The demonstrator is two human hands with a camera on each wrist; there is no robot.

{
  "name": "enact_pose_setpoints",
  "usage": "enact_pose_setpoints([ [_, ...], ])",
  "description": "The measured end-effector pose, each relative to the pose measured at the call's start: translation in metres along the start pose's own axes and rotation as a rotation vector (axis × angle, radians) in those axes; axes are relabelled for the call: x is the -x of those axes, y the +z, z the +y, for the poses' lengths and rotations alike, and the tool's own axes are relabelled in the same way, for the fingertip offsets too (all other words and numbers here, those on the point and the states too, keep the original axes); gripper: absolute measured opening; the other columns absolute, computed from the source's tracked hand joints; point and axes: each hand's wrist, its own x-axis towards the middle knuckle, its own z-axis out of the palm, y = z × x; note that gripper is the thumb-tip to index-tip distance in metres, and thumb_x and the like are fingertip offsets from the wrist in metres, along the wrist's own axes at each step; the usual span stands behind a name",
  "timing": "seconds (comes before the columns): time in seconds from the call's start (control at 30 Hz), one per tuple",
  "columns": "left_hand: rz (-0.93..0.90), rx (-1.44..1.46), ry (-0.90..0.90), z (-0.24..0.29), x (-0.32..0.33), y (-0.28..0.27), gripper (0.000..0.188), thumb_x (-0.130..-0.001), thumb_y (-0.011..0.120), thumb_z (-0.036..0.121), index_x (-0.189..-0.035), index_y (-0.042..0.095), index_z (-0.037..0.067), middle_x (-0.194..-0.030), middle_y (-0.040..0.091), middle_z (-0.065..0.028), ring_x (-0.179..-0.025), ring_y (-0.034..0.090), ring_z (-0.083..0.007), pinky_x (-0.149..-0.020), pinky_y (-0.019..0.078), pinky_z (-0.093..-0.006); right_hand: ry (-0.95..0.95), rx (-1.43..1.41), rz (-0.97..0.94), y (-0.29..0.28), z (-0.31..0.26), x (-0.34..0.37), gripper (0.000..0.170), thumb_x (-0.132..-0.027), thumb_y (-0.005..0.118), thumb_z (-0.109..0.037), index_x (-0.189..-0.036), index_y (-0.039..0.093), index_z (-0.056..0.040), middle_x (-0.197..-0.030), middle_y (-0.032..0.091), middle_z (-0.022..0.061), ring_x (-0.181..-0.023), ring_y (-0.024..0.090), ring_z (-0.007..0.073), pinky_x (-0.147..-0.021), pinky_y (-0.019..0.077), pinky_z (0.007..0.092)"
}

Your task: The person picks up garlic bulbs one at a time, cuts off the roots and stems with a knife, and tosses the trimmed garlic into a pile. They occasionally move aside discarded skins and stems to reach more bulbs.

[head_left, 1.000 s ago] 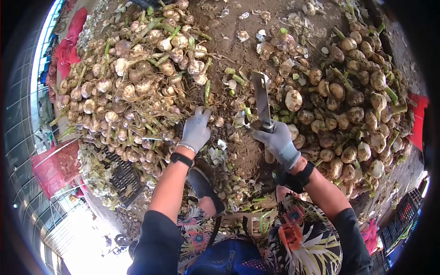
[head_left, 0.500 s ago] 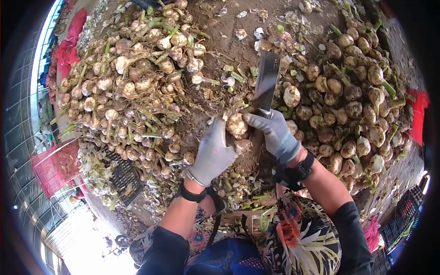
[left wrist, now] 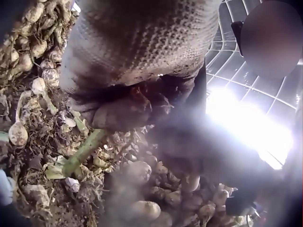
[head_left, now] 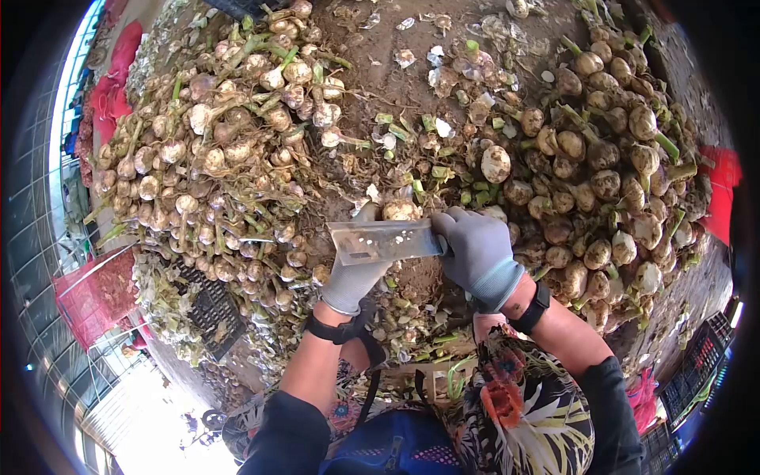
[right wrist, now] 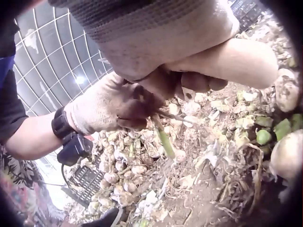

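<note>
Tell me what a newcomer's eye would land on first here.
Probably the broad knife, gripped in the right hand, its blade crossing over the left hand in the head view. Next, perhaps, the two big piles: the left garlic heap and the right garlic heap, flanking the hands.

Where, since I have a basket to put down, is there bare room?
Chiefly the far dirt strip, between the left bulb pile and the right bulb pile, dotted with skins. A small dirt patch shows beside the knife. Both piles and the ground around the left hand look crowded.
</note>
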Motion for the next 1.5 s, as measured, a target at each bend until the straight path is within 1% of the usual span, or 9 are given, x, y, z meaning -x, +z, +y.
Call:
enact_pose_setpoints([
  [0.17,-0.1,0.159,-0.038,-0.012,0.0,-0.012,0.072,-0.084,0.073,-0.002,-0.147,0.038,0.003,-0.127,0.061,-0.0076,-0.105,0.062,-0.0127,-0.083,0.056,-0.0283,0.017,-0.031,0.022,0.002,0.004,0.001,0.019,-0.075,0.067,-0.01,-0.092,0.06,-0.0104,-0.082,0.061,0.011,-0.074,0.065,0.0345,-0.066,0.05,0.0449],
  [0.73,-0.206,-0.992,0.639,0.034,-0.008,0.01,0.013,-0.068,0.067,0.007,-0.08,0.063,0.005,-0.095,0.062,-0.013,-0.075,0.063,-0.0338,-0.069,0.0502,-0.0457,0.312,-0.628,-0.214,0.005,0.024,-0.001,0.031,-0.079,0.069,-0.024,-0.103,0.066,-0.0037,-0.08,0.068,0.0188,-0.072,0.065,0.037,-0.069,0.0519,0.038],
  [0.8,-0.251,-1.247,0.789,0.055,0.0,0.013,0.01,-0.072,0.069,0.011,-0.078,0.062,0.007,-0.095,0.063,-0.0103,-0.072,0.062,-0.0289,-0.068,0.0501,-0.0445,0.27,-0.568,-0.274,0.02,0.04,0.005,0.017,-0.08,0.072,-0.012,-0.093,0.067,-0.0007,-0.068,0.064,0.0062,-0.063,0.054,0.0095,-0.063,0.0484,0.0286],
  [0.83,-0.239,-1.249,0.795,0.06,-0.004,0.018,0.01,-0.072,0.069,0.011,-0.078,0.062,0.007,-0.095,0.063,-0.0103,-0.072,0.062,-0.0289,-0.068,0.0501,-0.0445,0.45,-0.322,-0.529,0.024,0.052,0.007,0.033,-0.079,0.069,-0.024,-0.103,0.065,-0.0012,-0.09,0.07,0.0199,-0.082,0.067,0.0336,-0.075,0.0531,0.0388],
  [1.03,-0.438,-0.576,1.039,0.109,0.007,0.111,0.03,-0.079,0.074,0.014,-0.107,0.065,0.009,-0.097,0.064,-0.0102,-0.093,0.066,-0.0305,-0.08,0.0559,-0.0386,0.527,-1.161,-0.272,0.064,0.071,0.038,0.033,-0.084,0.07,-0.019,-0.111,0.065,-0.0024,-0.102,0.067,0.0077,-0.09,0.062,0.0164,-0.077,0.0508,0.0313],
  [1.1,-0.131,-0.553,0.996,0.092,-0.026,0.097,0.036,-0.082,0.074,0.015,-0.114,0.06,0.007,-0.092,0.065,-0.0093,-0.09,0.067,-0.0274,-0.077,0.0563,-0.0387,0.557,-0.983,-0.199,0.056,0.067,0.028,0.029,-0.084,0.073,-0.015,-0.109,0.067,-0.002,-0.089,0.066,0.0015,-0.076,0.058,0.0095,-0.068,0.0485,0.0272],
  [1.23,0.482,-0.536,-0.07,0.06,-0.109,0.005,0.065,-0.09,0.071,0.043,-0.125,0.051,-0.007,-0.094,0.068,-0.0152,-0.078,0.066,-0.0212,-0.067,0.054,-0.0373,0.642,-0.963,-0.074,0.038,0.07,0.015,0.017,-0.084,0.075,-0.01,-0.097,0.071,-0.0005,-0.069,0.06,-0.0045,-0.061,0.05,0.0045,-0.057,0.0435,0.0238],
  [1.3,0.706,-0.851,-0.032,-0.015,-0.172,-0.057,0.081,-0.082,0.076,0.05,-0.129,0.048,-0.01,-0.108,0.068,-0.0269,-0.092,0.069,-0.037,-0.081,0.0542,-0.0404,0.686,-1.049,0.011,0.037,0.07,0.011,0.017,-0.083,0.076,-0.01,-0.095,0.07,0.0,-0.075,0.063,-0.0042,-0.064,0.052,0.0045,-0.059,0.0448,0.0241],
  [1.5,0.405,-0.571,-0.095,0.018,-0.158,-0.05,0.042,-0.084,0.077,0.022,-0.117,0.064,0.0,-0.099,0.071,-0.0128,-0.084,0.07,-0.0253,-0.073,0.0545,-0.0349,0.703,-1.107,0.014,0.017,0.062,-0.014,0.019,-0.086,0.075,-0.008,-0.103,0.069,0.0,-0.079,0.063,-0.0039,-0.066,0.053,0.0031,-0.06,0.0442,0.0214],
])
